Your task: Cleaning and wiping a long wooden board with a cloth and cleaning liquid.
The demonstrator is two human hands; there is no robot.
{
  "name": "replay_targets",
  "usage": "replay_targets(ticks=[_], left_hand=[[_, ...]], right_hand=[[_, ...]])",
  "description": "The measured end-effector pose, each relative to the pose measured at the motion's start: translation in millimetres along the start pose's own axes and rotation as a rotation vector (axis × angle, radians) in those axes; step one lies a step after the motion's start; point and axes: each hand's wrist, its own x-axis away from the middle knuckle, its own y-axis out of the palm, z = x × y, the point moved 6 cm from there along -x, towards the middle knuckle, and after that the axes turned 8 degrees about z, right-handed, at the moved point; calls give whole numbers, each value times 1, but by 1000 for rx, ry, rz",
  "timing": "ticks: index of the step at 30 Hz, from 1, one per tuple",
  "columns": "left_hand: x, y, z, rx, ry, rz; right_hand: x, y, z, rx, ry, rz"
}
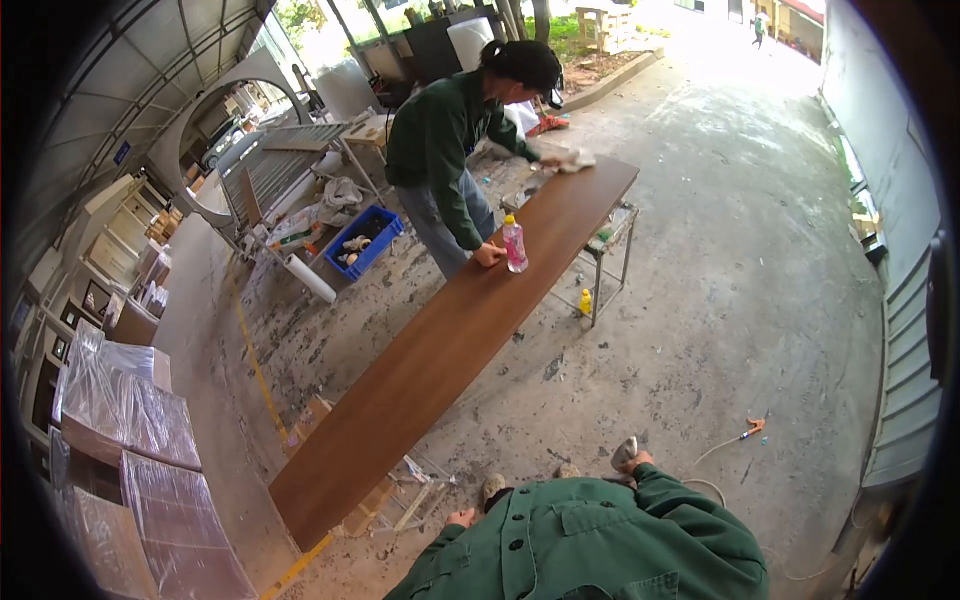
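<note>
My right hand (635, 462) is closed round a small, light-grey thing (625, 450) in front of my body; its kind is too small to make out. My left hand (464, 517) is low at my left side, beyond the green sleeve, with its fingers mostly hidden. Nearest to it is the near part of a long brown board (410, 370), which slants away to the far right. Across the board a co-worker (440, 150) in a green jacket bends over, one hand moving a whitish cloth (578, 160) at the far end. A clear bottle with a yellow cap (515, 245) stands on the board beside the co-worker's other hand.
A metal stand (600, 280) supports the board, with a small yellow bottle (586, 301) by its leg. An orange-handled air gun (752, 429) and its hose lie on the floor at right. Plastic-wrapped boxes (130, 400) line the left; a blue crate (365, 243) sits behind the co-worker.
</note>
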Motion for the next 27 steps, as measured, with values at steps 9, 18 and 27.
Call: replay_targets(ticks=[9, 18, 27], left_hand=[[4, 1, 18, -26, -14, 12], [-27, 28, -36, 182, 727, 230], [-21, 37, -34, 53, -128, -14]], right_hand=[[-3, 6, 13, -14, 15, 19], [16, -7, -6, 12, 29, -22], [3, -6, -10, 39, 34, -20]])
